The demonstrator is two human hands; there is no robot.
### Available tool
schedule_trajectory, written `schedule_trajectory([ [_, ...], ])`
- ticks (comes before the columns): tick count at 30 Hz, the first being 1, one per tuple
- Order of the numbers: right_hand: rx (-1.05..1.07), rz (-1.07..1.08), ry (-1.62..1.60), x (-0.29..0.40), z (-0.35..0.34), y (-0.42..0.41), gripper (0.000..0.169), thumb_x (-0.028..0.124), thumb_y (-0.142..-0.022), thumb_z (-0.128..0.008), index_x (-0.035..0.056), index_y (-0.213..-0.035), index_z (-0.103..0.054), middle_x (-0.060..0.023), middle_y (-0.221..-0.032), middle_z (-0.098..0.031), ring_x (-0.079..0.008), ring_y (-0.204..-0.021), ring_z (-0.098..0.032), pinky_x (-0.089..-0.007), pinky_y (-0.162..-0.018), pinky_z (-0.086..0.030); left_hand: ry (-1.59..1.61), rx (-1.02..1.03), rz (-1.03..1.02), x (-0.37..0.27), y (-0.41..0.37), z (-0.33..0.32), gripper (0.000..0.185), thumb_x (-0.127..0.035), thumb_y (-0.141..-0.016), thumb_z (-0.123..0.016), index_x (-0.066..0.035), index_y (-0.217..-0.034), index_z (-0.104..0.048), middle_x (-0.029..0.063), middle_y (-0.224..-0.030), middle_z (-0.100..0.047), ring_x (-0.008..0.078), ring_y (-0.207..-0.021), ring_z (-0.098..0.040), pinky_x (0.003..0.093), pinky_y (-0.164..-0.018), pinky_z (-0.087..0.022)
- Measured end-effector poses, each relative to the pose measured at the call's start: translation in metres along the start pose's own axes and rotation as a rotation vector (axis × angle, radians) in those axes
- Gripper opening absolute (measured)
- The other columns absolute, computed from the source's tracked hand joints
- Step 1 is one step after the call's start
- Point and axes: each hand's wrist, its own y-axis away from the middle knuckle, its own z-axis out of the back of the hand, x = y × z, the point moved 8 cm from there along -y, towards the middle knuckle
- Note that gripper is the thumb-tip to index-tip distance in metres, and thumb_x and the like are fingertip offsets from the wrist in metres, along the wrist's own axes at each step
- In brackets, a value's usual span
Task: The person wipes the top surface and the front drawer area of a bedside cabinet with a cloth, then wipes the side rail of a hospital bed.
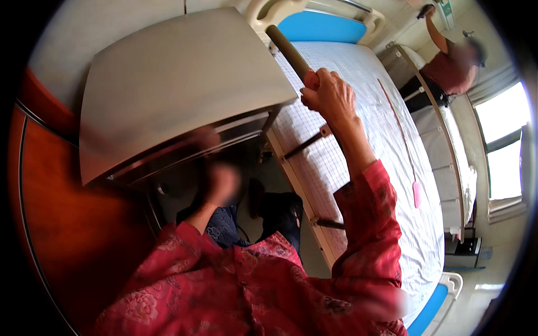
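Note:
My right hand (332,94) is closed around the olive-brown top bar of a bed side rail (290,52). Something small and pink (311,80), maybe a cloth, shows between the fingers and the bar. My left hand (221,184) is blurred, low in front of a metal bedside cabinet (185,75); its fingers cannot be made out. A pinkish reflection shows on the cabinet's dark front, just beyond that hand. Beside the rail lies the bed mattress (378,138) under a white checked sheet.
On the bed lies a thin stick with a pink flat end (416,194). A blue headboard (321,26) stands at its far end, a reddish wooden panel (67,206) at left. Past the bed, another person (454,71) raises an arm beside a second railed bed (445,164).

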Motion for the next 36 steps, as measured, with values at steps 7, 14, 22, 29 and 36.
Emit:
schedule_trajectory([
  [7,-0.005,-0.082,-0.005,-0.05,0.054,0.146,0.036,0.027,-0.069,-0.073,0.0049,-0.095,-0.063,-0.0133,-0.085,-0.063,-0.0326,-0.079,-0.063,-0.0419,-0.071,-0.05,-0.075,0.025,0.013,0.035,0.01,-0.021,0.006,-0.014,-0.078,-0.062,-0.01,-0.073,-0.063,0.0077,-0.08,-0.064,0.0288,-0.087,-0.059,0.0439,-0.082,-0.042],
  [14,-0.107,-0.288,0.13,-0.098,0.123,0.321,0.045,0.015,-0.057,-0.083,0.0079,-0.097,-0.065,-0.0096,-0.088,-0.063,-0.0284,-0.083,-0.061,-0.0381,-0.071,-0.05,-0.22,0.168,-0.001,0.025,0.004,-0.013,0.009,-0.015,-0.082,-0.059,-0.009,-0.075,-0.064,0.0087,-0.085,-0.065,0.0298,-0.089,-0.06,0.043,-0.079,-0.045],
  [22,-0.216,-0.419,0.291,-0.131,0.18,0.465,0.04,0.007,-0.059,-0.078,0.0051,-0.096,-0.063,-0.012,-0.088,-0.062,-0.0314,-0.083,-0.059,-0.0411,-0.074,-0.049,-0.171,0.238,-0.034,0.01,-0.002,-0.018,0.011,-0.015,-0.083,-0.06,-0.006,-0.078,-0.065,0.01,-0.086,-0.066,0.0314,-0.088,-0.06,0.0428,-0.08,-0.047],
  [29,-0.178,-0.336,0.471,-0.11,0.159,0.414,0.025,0.015,-0.07,-0.075,0.0063,-0.088,-0.06,-0.0094,-0.078,-0.055,-0.0301,-0.074,-0.054,-0.0413,-0.067,-0.044,-0.173,0.115,-0.094,-0.004,-0.002,-0.016,0.01,-0.015,-0.082,-0.06,-0.01,-0.075,-0.065,0.0078,-0.083,-0.065,0.0297,-0.088,-0.06,0.0453,-0.078,-0.046],
  [36,-0.188,-0.245,0.429,-0.077,0.125,0.325,0.025,0.02,-0.073,-0.075,0.0053,-0.087,-0.059,-0.0093,-0.078,-0.054,-0.0293,-0.073,-0.053,-0.0421,-0.065,-0.045,-0.096,0.122,-0.025,0.004,0.0,-0.029,0.008,-0.015,-0.076,-0.063,-0.011,-0.068,-0.063,0.0055,-0.08,-0.065,0.0278,-0.089,-0.058,0.0488,-0.085,-0.041],
])
